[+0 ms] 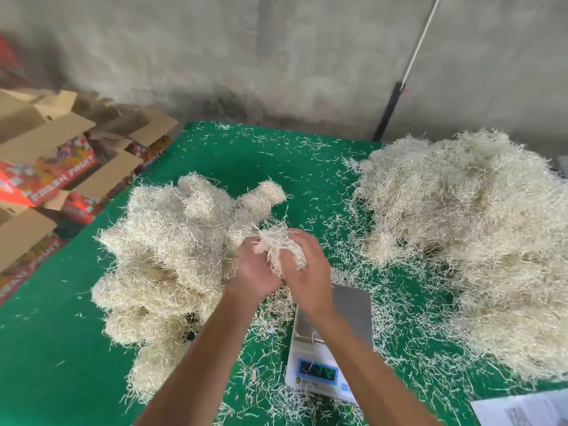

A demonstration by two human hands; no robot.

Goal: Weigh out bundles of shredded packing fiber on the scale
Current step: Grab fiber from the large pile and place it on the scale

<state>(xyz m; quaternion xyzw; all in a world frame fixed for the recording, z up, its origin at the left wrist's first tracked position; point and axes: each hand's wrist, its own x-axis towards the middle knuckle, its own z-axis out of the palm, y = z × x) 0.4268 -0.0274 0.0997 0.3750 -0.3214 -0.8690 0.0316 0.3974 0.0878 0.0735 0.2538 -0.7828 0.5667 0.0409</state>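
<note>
Both hands raised together above the far edge of the scale (333, 342). Left hand (256, 267) and right hand (309, 272) touch at the heels, fingers curled round one small bundle of shredded fiber (278, 245), which sits between the palms and pokes out above the fingertips.

Scale: steel platter bare apart from a few stray strands, mostly hidden under the right forearm. Display lit; digits blurred, possibly "112".

Left of the hands: heap of rolled bundles (166, 256) on the green mat (55, 348). Right, well apart: large loose pile of fiber (479, 241). Loose shreds scattered over the mat around the scale.

Off the mat, far left: open cardboard fruit boxes (55, 167). Sheet of paper (528, 408) at near right corner.
</note>
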